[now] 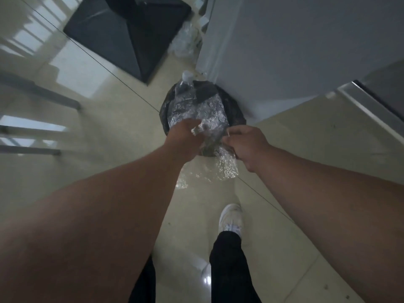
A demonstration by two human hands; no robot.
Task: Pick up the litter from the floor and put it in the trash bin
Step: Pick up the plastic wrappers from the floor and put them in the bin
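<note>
Both hands, left hand [185, 138] and right hand [244, 143], pinched the crinkly clear plastic wrap [203, 119] over the black-lined trash bin [237, 115]. Its lower tail overhung the rim and could slide floorward.

Whole frame motion-blurred, edges soft; trash bin [237, 118] mostly covered by crinkled clear plastic [197, 111], only its black-lined rim showing, inside not visible; left hand [182, 138] fingertips hidden behind the plastic, grip unclear; right hand [244, 145] fingers curled at the plastic's edge, whether pinching it can't tell; small white thing at its fingertips too small to identify; bottle cap [187, 75] smeared, bottle body lost in the plastic; black chair seat [122, 33] cut by top edge; clear wrap [185, 40] beside it blurred; left foot hidden under left forearm; both arms cut by frame edges.
</note>
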